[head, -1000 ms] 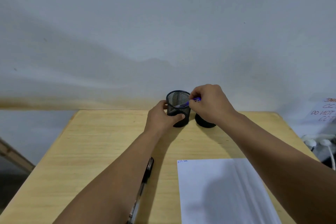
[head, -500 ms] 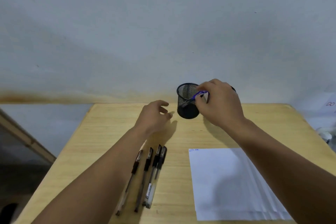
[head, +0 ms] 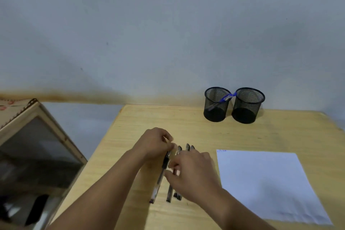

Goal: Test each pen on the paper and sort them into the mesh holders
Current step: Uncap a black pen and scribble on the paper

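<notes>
Two black mesh holders stand at the back of the wooden table [head: 280,130]. The left holder [head: 215,113] has a blue pen [head: 227,97] leaning inside it; the right holder [head: 246,112] looks empty. Several black pens [head: 169,195] lie in a row in front of me. My left hand [head: 154,143] pinches the top end of the leftmost black pen [head: 158,181]. My right hand [head: 196,173] is over the middle of the row, fingers curled at the pens; motion blur hides whether it grips one. White paper [head: 261,183] lies to the right.
A small blue scribble [head: 222,150] marks the paper's top left corner. A wooden-framed box with a dark panel [head: 37,145] stands beside the table's left edge. A plain wall rises right behind the holders.
My right hand let go of the blue pen in the left holder and came back to the row of black pens. My left hand moved from beside the holder to the leftmost pen.
</notes>
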`<move>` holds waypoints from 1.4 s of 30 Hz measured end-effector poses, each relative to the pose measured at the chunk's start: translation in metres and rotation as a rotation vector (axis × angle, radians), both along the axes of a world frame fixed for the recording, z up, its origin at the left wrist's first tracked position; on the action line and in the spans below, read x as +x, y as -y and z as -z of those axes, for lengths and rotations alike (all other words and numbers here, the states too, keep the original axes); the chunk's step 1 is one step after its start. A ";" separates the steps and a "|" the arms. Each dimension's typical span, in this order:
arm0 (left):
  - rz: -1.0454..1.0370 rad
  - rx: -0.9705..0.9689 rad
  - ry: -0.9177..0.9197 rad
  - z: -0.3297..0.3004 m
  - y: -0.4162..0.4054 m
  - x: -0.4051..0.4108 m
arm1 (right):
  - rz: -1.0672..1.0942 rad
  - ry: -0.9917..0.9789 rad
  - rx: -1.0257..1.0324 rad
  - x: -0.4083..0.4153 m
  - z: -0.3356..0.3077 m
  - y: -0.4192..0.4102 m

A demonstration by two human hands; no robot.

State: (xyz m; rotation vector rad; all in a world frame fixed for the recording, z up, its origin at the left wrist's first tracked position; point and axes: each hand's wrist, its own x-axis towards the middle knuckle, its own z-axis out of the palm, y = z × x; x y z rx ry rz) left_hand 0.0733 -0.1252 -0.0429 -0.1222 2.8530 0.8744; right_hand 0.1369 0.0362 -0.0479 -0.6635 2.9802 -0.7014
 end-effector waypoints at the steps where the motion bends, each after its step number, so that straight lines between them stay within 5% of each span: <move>1: 0.000 -0.001 0.002 0.001 0.000 0.002 | -0.012 -0.026 0.036 0.005 0.002 0.005; 11: -0.067 -0.018 -0.038 0.002 0.004 0.012 | 0.001 -0.077 0.146 0.022 0.009 0.027; 15: -0.141 0.156 -0.064 -0.008 0.014 0.022 | 0.012 -0.049 0.131 0.025 0.005 0.029; 27: -0.279 0.843 -0.130 -0.042 0.001 0.038 | 0.190 0.204 -0.509 0.018 -0.009 -0.011; 42: -0.016 0.792 0.011 -0.022 -0.076 0.071 | 0.191 0.108 -0.350 0.022 -0.022 -0.141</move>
